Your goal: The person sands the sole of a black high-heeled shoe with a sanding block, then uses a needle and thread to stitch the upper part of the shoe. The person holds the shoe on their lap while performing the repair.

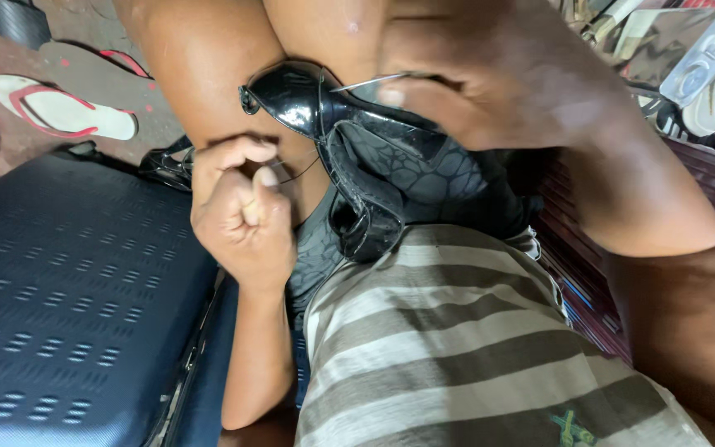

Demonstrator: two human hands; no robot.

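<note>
A glossy black shoe with a patterned grey lining rests on my lap between my knees. My right hand holds a thin metal needle over the shoe's upper, fingers pinched on it. My left hand is closed in a fist beside the shoe's toe, pinching a thin dark thread that runs toward the shoe. My striped grey and beige shirt fills the lower middle.
A dark blue ribbed case lies at my left. A white and red flip-flop sits on the reddish floor at upper left. A dark red wooden bench and several sandals are at right.
</note>
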